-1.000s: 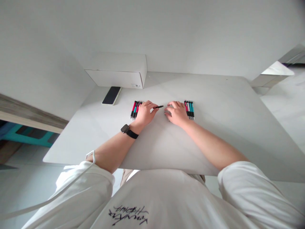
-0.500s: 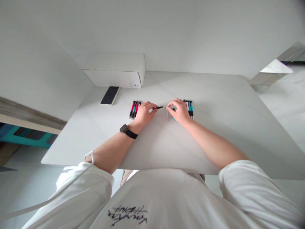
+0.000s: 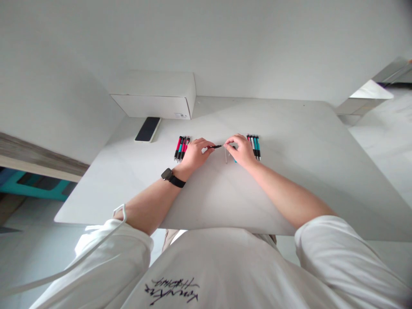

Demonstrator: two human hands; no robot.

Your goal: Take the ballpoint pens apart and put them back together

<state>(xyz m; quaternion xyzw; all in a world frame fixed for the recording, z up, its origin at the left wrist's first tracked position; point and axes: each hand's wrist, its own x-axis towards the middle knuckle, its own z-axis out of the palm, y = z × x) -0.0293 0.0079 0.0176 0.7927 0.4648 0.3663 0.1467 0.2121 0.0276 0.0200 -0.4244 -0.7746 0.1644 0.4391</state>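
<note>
My left hand (image 3: 197, 153), closed in a pinch, holds a black pen part (image 3: 216, 146) that points to the right. My right hand (image 3: 241, 150) is also pinched, its fingertips just right of the part's end on something too small to make out. Below these fingers a thin pen refill (image 3: 225, 157) lies on the table. A teal pen piece (image 3: 235, 161) shows partly under my right hand. Beside my left hand lies a row of red and teal pens (image 3: 181, 149). Another row of several pens (image 3: 255, 147) lies just right of my right hand.
A white box (image 3: 151, 105) stands at the back left of the white table (image 3: 289, 128), against the wall. In front of it lies a phone (image 3: 148, 129). A white cord (image 3: 80, 253) runs along my left sleeve.
The black pen part has shifted slightly right, so the gap to my right fingertips is smaller. My right hand has hardly moved, and both pen rows stay in place.
</note>
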